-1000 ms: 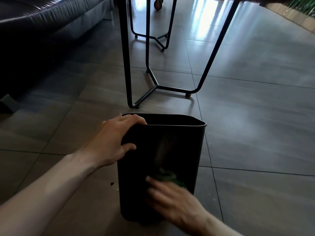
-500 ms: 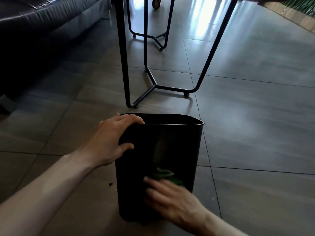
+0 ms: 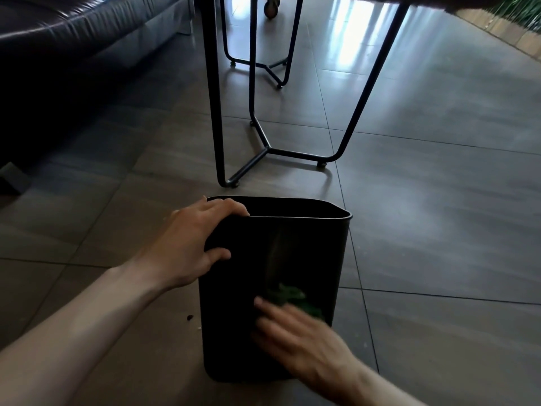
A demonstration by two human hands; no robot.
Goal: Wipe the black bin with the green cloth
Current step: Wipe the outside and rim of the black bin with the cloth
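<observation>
A: What is seen left of the bin (image 3: 275, 259)?

B: A dark sofa (image 3: 73, 39) is seen far left of it, beyond the tiled floor (image 3: 439, 230). A few crumbs (image 3: 190, 317) are noted just beside the bin's lower left corner.

A: Left hand (image 3: 190, 244)?

B: The bin's near-left rim corner is gripped, fingers curled over the edge, thumb pressed on the outer wall.

A: The bin itself?

B: It is stood upright on the floor, just in front of the black table legs (image 3: 263, 148).

A: Right side?

B: The cloth (image 3: 292, 297) is pressed against the bin's lower front wall by the right hand (image 3: 298, 341), fingers spread flat. The hand is blurred.
</observation>
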